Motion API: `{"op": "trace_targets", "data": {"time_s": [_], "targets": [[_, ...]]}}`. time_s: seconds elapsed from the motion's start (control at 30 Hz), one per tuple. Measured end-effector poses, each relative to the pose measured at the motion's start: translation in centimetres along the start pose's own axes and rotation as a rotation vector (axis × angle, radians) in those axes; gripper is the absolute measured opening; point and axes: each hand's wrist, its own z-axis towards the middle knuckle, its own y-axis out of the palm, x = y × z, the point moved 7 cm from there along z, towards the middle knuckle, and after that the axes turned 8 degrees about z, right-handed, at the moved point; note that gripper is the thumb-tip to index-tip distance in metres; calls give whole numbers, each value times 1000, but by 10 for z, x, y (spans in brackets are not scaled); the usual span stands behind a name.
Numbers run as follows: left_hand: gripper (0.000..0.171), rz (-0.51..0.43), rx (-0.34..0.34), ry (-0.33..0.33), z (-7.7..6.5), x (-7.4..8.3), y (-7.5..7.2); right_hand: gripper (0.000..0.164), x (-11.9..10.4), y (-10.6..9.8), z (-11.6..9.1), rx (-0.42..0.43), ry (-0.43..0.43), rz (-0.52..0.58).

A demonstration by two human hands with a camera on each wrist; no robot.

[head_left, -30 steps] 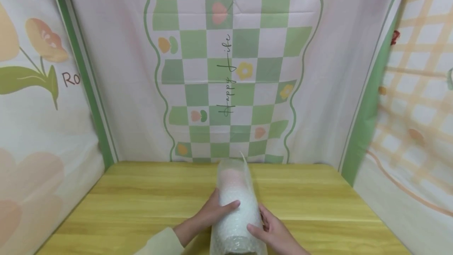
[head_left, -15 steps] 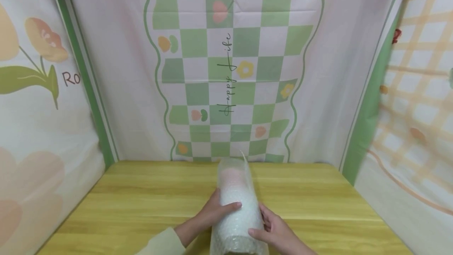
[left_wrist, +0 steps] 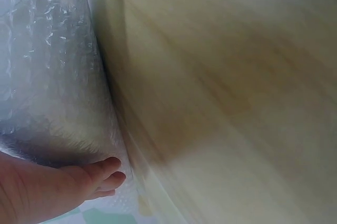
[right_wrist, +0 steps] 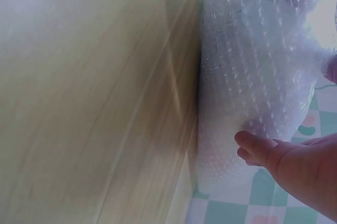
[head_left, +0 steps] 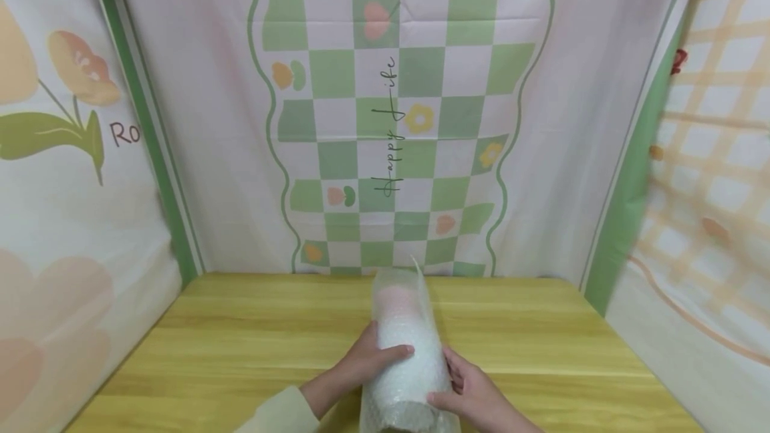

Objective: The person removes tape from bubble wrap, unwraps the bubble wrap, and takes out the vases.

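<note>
A white cylinder with a pinkish far end, wrapped in bubble wrap [head_left: 412, 366], lies lengthwise on the wooden table, its near end toward me. What is inside the wrap cannot be made out. My left hand [head_left: 368, 361] holds its left side, thumb across the top. On the right, nearer the close end, my right hand [head_left: 472, 393] grips it with the thumb on top and the fingers down its side. Both wrist views show fingertips against the bubble wrap [left_wrist: 47, 71], and the roll [right_wrist: 253, 71] touching the table. The undersides of the fingers are partly hidden.
The yellow wood-grain table [head_left: 240, 326] reaches back to a hanging cloth [head_left: 228, 219] with green and white checks. Printed cloths also hang at the left [head_left: 54, 219] and right [head_left: 710, 232] edges. A thin flap of wrap [head_left: 416, 269] sticks up at the far end.
The head view has shifted very slightly. Both hands keep the same hold on the bubble-wrapped cylinder.
</note>
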Motion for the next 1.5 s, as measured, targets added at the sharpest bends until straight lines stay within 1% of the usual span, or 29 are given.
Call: {"op": "trace_targets", "data": {"time_s": [0.2, 0.47, 0.73, 1.13, 1.27, 1.5], "targets": [[80, -11, -11, 4, 0, 2, 1, 89, 1, -1, 1, 7, -7, -13], [85, 12, -2, -20, -1, 1, -1, 87, 0, -1, 1, 11, -3, -27], [83, 2, -3, -16, -1, -1, -1, 86, 0, -2, 1, -4, -28, -97], [84, 9, 2, -21, -3, 1, -3, 81, -3, -1, 1, -23, -76, -90], [83, 9, 6, -24, -2, 0, -3, 79, -3, -1, 1, -20, -65, -76], [84, -1, 1, -31, -1, -2, -2, 78, -2, -1, 1, -5, -22, -51]]}}
